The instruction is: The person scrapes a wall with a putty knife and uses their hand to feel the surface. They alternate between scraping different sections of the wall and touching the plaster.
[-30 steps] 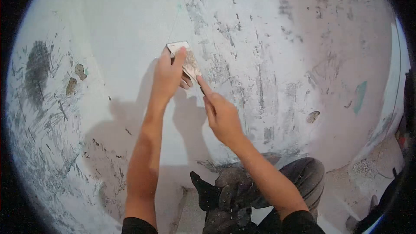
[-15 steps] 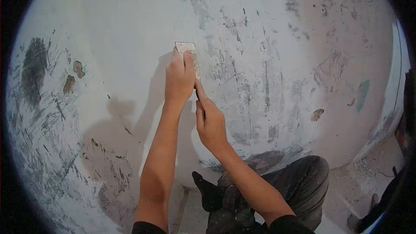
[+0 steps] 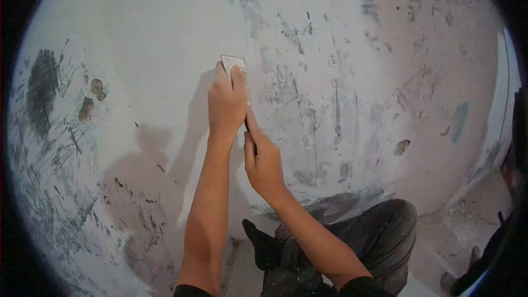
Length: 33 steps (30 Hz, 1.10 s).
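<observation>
Both hands are on a scraper [image 3: 235, 61] whose pale, plaster-smeared blade lies against the wall [image 3: 165, 33]. My left hand [image 3: 226, 102] wraps the blade part, with the thumb pressed on its face. Lower down and to the right, my right hand [image 3: 265, 162] is closed around the handle, which it mostly hides. To the left of the blade the wall has a smooth pale coat. On its right side the surface is streaked with dark scrape marks and patches.
Chipped hollows [image 3: 98, 89] show at the wall's left, and another hollow [image 3: 402, 147] at the right. My bent leg in dark trousers [image 3: 379, 231] and a dark-socked foot [image 3: 258, 245] are below. Debris [image 3: 459, 214] lies on the floor at right, near dark items at the edge.
Both hands and the scraper have shifted slightly left, and the right hand sits a little lower. The grip on the scraper looks the same.
</observation>
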Motion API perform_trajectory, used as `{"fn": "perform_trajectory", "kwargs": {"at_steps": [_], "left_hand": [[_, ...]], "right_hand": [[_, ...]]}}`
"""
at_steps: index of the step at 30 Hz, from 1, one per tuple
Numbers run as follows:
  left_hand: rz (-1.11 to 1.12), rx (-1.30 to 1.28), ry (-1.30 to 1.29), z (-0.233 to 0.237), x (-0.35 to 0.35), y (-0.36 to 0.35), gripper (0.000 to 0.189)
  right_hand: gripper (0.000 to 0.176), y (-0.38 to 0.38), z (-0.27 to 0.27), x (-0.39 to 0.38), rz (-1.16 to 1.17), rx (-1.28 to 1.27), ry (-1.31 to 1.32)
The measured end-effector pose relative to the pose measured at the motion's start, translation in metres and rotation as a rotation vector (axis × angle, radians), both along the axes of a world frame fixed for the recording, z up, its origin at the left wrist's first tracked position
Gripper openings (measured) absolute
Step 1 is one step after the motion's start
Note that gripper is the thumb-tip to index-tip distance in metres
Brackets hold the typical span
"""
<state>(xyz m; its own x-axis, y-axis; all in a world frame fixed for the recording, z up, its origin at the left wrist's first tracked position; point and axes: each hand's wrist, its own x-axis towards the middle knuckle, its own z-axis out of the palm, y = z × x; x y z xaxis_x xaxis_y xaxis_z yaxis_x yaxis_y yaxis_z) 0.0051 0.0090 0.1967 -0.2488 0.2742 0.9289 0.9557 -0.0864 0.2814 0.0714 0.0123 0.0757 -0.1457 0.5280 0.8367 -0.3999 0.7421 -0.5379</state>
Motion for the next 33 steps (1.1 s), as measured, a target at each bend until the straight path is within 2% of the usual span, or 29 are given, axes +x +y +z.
{"fn": "perform_trajectory", "kwargs": {"at_steps": [7, 9, 13, 15, 19, 21, 25, 29, 31, 33], "left_hand": [[0.071, -0.039, 0.01, 0.005, 0.003, 0.003, 0.03], [0.128, 0.067, 0.096, 0.01, 0.001, 0.008, 0.029], [0.17, -0.04, 0.077, 0.02, -0.004, 0.01, 0.029], [0.265, 0.006, 0.208, 0.022, -0.008, 0.01, 0.032], [0.169, -0.003, 0.154, 0.032, -0.006, 0.007, 0.041], [0.204, -0.002, 0.18, 0.033, -0.004, 0.008, 0.044], [0.227, 0.011, 0.188, 0.042, -0.006, 0.014, 0.033], [0.205, 0.029, 0.209, 0.053, -0.006, 0.014, 0.033], [0.206, -0.012, 0.225, 0.061, -0.007, 0.012, 0.033], [0.204, 0.01, 0.24, 0.064, -0.003, 0.012, 0.033]], "right_hand": [[0.053, 0.011, 0.001, -0.009, 0.017, 0.003, 0.036], [0.054, 0.015, 0.004, -0.015, 0.022, 0.026, 0.092], [0.054, 0.014, 0.009, -0.026, 0.038, 0.035, 0.167], [0.048, 0.008, 0.011, -0.03, 0.043, -0.004, 0.144], [0.047, 0.007, 0.022, -0.037, 0.057, -0.048, 0.074], [0.05, 0.009, 0.02, -0.044, 0.071, -0.023, 0.231], [0.049, 0.022, 0.029, -0.049, 0.029, 0.083, 0.304], [0.049, 0.023, 0.039, -0.047, -0.006, 0.044, 0.232], [0.05, 0.023, 0.046, -0.053, 0.007, 0.115, 0.348], [0.05, 0.022, 0.048, -0.049, -0.012, 0.109, 0.325]]}}
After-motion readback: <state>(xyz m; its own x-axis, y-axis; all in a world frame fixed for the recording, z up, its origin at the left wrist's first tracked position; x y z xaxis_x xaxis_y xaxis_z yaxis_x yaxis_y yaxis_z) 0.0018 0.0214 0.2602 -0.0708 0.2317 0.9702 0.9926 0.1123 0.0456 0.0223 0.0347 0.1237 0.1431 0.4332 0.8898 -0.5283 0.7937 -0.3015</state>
